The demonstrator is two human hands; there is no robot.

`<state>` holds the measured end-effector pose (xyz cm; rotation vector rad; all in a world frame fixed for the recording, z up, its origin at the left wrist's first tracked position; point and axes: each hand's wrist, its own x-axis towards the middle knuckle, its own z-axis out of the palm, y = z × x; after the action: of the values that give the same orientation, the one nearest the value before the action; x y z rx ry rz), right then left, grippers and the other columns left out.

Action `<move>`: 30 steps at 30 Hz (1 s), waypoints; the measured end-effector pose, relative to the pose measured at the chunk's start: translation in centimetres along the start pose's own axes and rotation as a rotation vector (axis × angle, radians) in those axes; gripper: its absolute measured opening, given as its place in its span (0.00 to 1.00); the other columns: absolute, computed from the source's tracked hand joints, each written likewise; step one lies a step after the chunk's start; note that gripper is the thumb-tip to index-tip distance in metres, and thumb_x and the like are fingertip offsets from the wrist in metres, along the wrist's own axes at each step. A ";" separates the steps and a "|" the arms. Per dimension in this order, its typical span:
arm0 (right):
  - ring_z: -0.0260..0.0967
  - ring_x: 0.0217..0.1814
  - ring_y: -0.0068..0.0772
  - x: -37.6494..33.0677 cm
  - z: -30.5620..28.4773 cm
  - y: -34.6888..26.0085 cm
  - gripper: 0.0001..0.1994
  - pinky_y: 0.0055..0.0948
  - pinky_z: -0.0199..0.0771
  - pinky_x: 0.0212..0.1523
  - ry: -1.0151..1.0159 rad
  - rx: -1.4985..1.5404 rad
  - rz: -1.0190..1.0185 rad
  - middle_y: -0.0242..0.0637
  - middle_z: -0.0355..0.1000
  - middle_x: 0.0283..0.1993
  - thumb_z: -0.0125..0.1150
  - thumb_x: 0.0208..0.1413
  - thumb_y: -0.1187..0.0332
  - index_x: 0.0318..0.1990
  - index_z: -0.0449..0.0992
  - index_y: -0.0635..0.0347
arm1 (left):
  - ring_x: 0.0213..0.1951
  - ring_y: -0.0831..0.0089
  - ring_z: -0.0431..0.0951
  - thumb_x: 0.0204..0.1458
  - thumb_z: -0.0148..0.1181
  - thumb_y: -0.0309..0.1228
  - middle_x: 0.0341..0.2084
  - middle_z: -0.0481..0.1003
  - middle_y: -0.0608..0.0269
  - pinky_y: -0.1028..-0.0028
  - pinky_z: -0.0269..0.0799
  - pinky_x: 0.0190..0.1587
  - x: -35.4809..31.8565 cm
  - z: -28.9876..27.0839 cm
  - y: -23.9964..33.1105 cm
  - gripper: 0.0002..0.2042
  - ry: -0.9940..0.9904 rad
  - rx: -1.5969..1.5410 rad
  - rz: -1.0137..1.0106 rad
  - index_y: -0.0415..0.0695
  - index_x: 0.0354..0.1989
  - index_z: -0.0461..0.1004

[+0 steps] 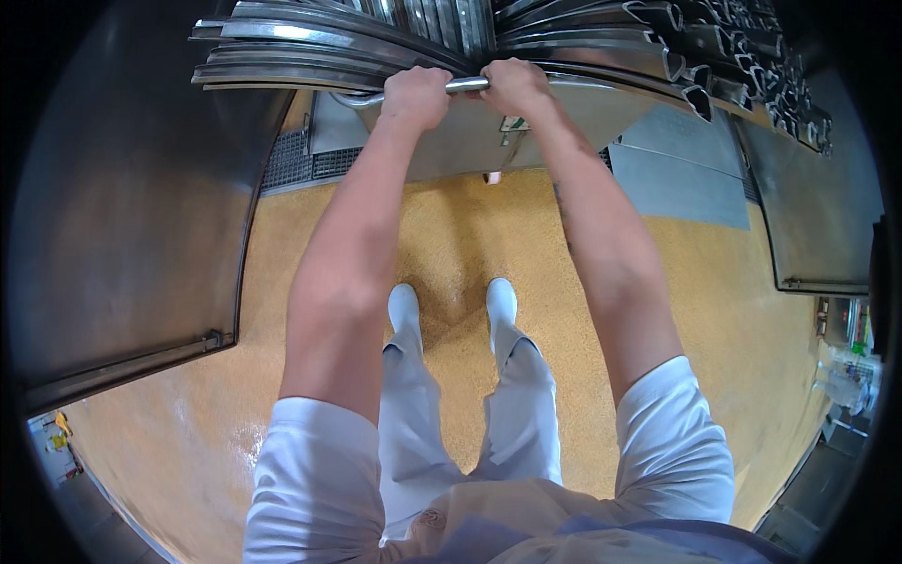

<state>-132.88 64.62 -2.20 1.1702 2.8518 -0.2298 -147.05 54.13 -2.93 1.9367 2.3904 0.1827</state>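
Note:
My left hand (416,96) and my right hand (517,86) are both closed around a shiny metal push handle (467,85) at the top of the view. Only a short stretch of the bar shows between them. The handle belongs to a metal cart (451,141), whose flat panel hangs below it. Long bent metal channels (301,54) are heaped on the cart just beyond my fingers. They jut out on both sides, with open profile ends (695,94) at the right. A small caster (492,177) shows under the cart's near edge.
A large metal door or panel (141,207) stands on the left, another (817,207) on the right. Floor gratings (287,162) and a flat metal plate (681,179) lie beside the cart. The tan floor (460,226) runs under my white boots (404,305). Shelved items (855,367) show far right.

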 end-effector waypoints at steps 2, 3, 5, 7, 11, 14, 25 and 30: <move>0.78 0.47 0.45 -0.5 0.6 0.5 0.11 0.41 0.78 0.48 0.011 -0.027 -0.041 0.42 0.80 0.41 0.64 0.54 0.57 0.40 0.83 0.48 | 0.40 0.58 0.83 0.52 0.57 0.31 0.34 0.81 0.55 0.61 0.78 0.43 -0.8 0.5 0.7 0.07 0.077 0.031 0.018 0.49 0.37 0.80; 0.78 0.46 0.45 -1.0 0.9 1.0 0.10 0.41 0.78 0.47 0.001 -0.046 -0.060 0.42 0.80 0.40 0.64 0.53 0.58 0.39 0.83 0.48 | 0.37 0.58 0.83 0.51 0.55 0.27 0.30 0.81 0.55 0.62 0.79 0.41 -1.5 0.8 1.3 0.08 0.102 -0.004 0.015 0.49 0.35 0.81; 0.79 0.42 0.44 -2.6 1.0 0.8 0.08 0.39 0.79 0.43 -0.074 -0.016 -0.036 0.42 0.80 0.38 0.66 0.51 0.62 0.37 0.83 0.51 | 0.32 0.58 0.83 0.49 0.55 0.26 0.25 0.81 0.57 0.62 0.78 0.37 -3.4 1.4 2.1 0.06 0.160 -0.107 -0.007 0.48 0.31 0.80; 0.80 0.36 0.44 -4.4 0.3 0.8 0.06 0.38 0.79 0.40 -0.064 0.063 -0.054 0.42 0.79 0.31 0.66 0.46 0.67 0.32 0.83 0.53 | 0.32 0.56 0.82 0.48 0.58 0.26 0.25 0.80 0.54 0.59 0.78 0.37 -4.8 0.8 3.4 0.05 0.022 -0.234 -0.106 0.49 0.32 0.79; 0.79 0.37 0.44 -4.2 -0.1 -0.3 0.04 0.40 0.77 0.38 -0.145 0.100 -0.036 0.41 0.78 0.30 0.61 0.48 0.69 0.29 0.81 0.53 | 0.28 0.56 0.81 0.49 0.57 0.26 0.24 0.78 0.56 0.60 0.77 0.31 -5.5 1.0 2.6 0.02 -0.041 -0.295 -0.121 0.47 0.30 0.75; 0.78 0.39 0.42 -3.8 -1.1 0.2 0.06 0.40 0.76 0.41 -0.189 0.087 -0.087 0.40 0.79 0.32 0.65 0.47 0.65 0.32 0.82 0.53 | 0.26 0.56 0.81 0.48 0.57 0.26 0.22 0.78 0.57 0.61 0.77 0.28 -5.0 -0.9 2.8 0.01 -0.076 -0.311 -0.109 0.47 0.28 0.74; 0.78 0.39 0.44 -4.1 -2.3 0.4 0.08 0.40 0.76 0.40 -0.193 0.060 -0.204 0.42 0.78 0.32 0.65 0.47 0.65 0.33 0.81 0.56 | 0.29 0.64 0.83 0.53 0.54 0.28 0.25 0.80 0.61 0.68 0.79 0.31 -5.2 -0.8 3.2 0.03 -0.166 -0.235 -0.074 0.51 0.31 0.74; 0.77 0.39 0.47 -5.1 -1.3 1.2 0.09 0.42 0.76 0.39 -0.165 0.061 -0.271 0.45 0.77 0.33 0.67 0.46 0.65 0.33 0.81 0.58 | 0.27 0.64 0.83 0.52 0.55 0.29 0.22 0.79 0.62 0.68 0.79 0.29 -6.3 0.2 4.2 0.03 0.000 -0.149 -0.073 0.51 0.29 0.74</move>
<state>-128.37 62.10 -0.48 0.7298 2.8633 -0.4069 -141.64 48.81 -2.75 1.7820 2.3686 0.3465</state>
